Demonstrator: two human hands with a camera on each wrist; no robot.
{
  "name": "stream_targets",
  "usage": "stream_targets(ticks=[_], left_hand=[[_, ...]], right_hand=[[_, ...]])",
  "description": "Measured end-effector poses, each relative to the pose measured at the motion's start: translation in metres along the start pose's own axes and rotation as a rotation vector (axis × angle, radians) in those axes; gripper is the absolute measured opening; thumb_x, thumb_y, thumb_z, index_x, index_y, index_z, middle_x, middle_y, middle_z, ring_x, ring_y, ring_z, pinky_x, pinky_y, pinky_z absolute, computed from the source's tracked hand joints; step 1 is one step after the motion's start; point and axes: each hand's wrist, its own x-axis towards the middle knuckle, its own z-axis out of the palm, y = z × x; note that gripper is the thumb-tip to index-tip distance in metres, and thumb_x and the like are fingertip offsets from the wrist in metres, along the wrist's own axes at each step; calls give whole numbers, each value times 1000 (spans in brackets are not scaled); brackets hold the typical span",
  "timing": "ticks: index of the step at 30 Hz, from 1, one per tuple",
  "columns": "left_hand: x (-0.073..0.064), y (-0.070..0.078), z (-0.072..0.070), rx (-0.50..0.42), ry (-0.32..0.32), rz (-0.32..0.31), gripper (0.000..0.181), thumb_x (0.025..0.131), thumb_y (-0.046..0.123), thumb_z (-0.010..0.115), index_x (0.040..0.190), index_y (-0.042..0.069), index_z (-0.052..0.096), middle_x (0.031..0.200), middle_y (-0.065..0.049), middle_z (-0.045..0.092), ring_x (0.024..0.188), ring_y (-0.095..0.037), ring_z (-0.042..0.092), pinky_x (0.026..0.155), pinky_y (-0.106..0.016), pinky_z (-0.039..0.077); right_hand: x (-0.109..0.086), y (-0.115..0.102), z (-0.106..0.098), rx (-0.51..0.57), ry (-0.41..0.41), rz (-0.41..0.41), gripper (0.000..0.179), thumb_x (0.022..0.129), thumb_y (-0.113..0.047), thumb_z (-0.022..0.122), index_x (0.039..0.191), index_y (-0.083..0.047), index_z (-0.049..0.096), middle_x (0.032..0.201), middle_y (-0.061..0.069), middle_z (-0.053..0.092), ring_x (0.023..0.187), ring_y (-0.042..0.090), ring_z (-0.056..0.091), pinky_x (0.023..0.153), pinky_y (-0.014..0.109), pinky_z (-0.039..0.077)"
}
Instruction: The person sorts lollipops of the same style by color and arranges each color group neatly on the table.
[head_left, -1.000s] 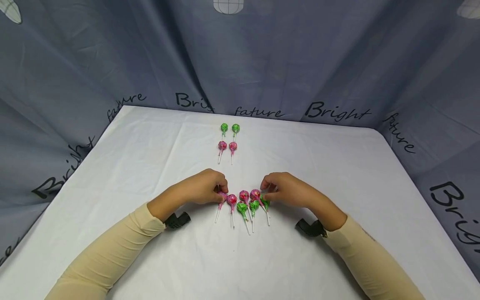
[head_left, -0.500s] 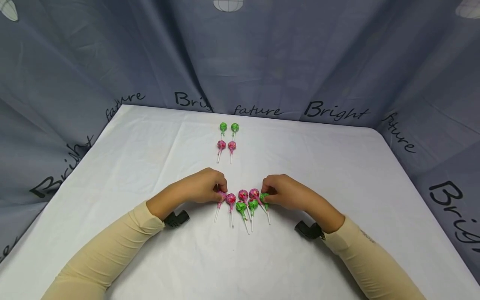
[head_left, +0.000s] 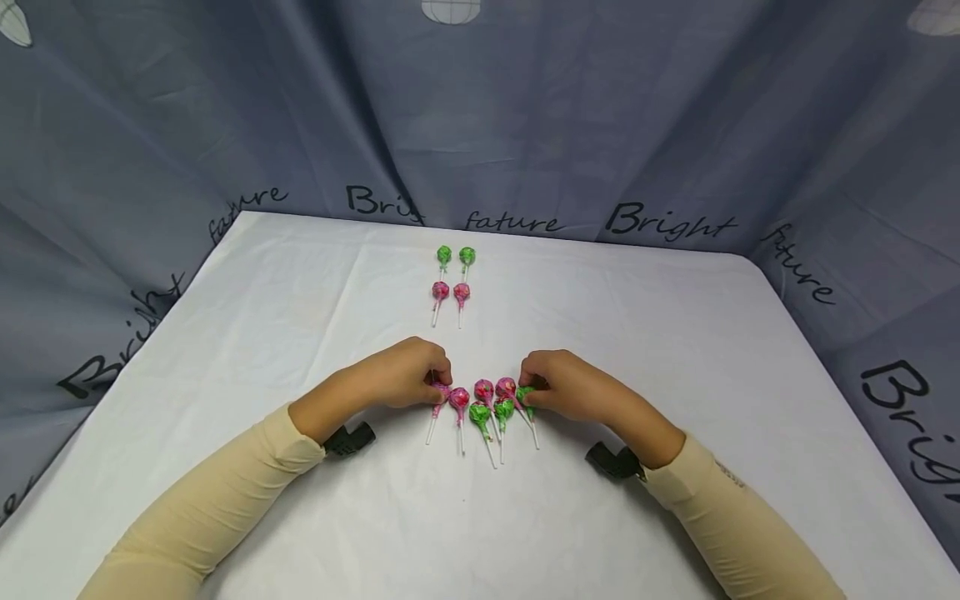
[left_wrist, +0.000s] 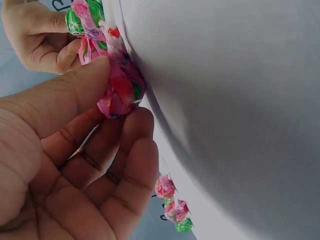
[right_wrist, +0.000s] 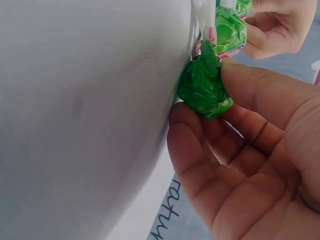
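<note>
My left hand (head_left: 411, 372) pinches the head of a pink lollipop (left_wrist: 121, 92) between thumb and fingers at the left end of a cluster. On the cluster's right end, my right hand (head_left: 567, 385) pinches a green lollipop (right_wrist: 202, 87) by its wrapped head. Both lollipops lie on the white tabletop, sticks pointing toward me. Between the hands are a pink lollipop (head_left: 459, 400), two more pink ones and two green ones, such as the front green lollipop (head_left: 480, 414); some of these overlap.
Farther back lie two green lollipops, one of them the left green lollipop (head_left: 444, 255), with two pink lollipops in front, including the right pink lollipop (head_left: 461, 292). A grey printed curtain (head_left: 525, 125) surrounds the white-covered table (head_left: 637, 317).
My right hand has dropped slightly and its fingers have closed on the green lollipop at the right end. The left hand keeps its pinch on the pink lollipop.
</note>
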Motion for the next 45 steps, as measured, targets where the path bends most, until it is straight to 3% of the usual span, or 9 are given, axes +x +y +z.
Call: stream_targets(ticks=[11,22,30,36,45], left_hand=[[0,-7,0,-31,2,29,6,87,11,76,88,12,70,82,7,59,75,-10,51,71,-27,45],[11,-9,-22,-74,16,0,8,86,9,76,87,11,68,81,3,58,76,-13,51,69,-29,45],[34,-13,-36,-56,27,-3,10,84,7,78,87,8,69,83,0,61,76,-15,53,70,-30,47],[59,-19,-46,-46,21,24,10,85,10,78,89,8,69,85,0,63,79,-15,55,74,-31,48],[99,-32,-56,-59,24,11,13,88,15,77,97,8,70,94,-2,66,88,-17,59,80,-31,49]], right_hand=[[-1,-1,-1,-16,-2,-11,12,89,-5,74,88,-10,63,78,-4,53,71,11,46,63,28,41],[-2,-1,-2,-20,-4,-14,12,89,-6,73,89,-10,62,79,-4,53,72,12,47,64,28,41],[-1,-1,-2,-19,-4,-20,12,89,-6,73,88,-11,62,79,-4,53,72,11,47,64,28,42],[-1,0,-3,-24,-3,-7,13,89,-7,74,89,-11,62,80,-5,54,73,11,47,65,28,42],[0,3,0,-30,-7,-35,12,89,-7,74,89,-11,62,81,-5,54,73,11,47,65,28,42]])
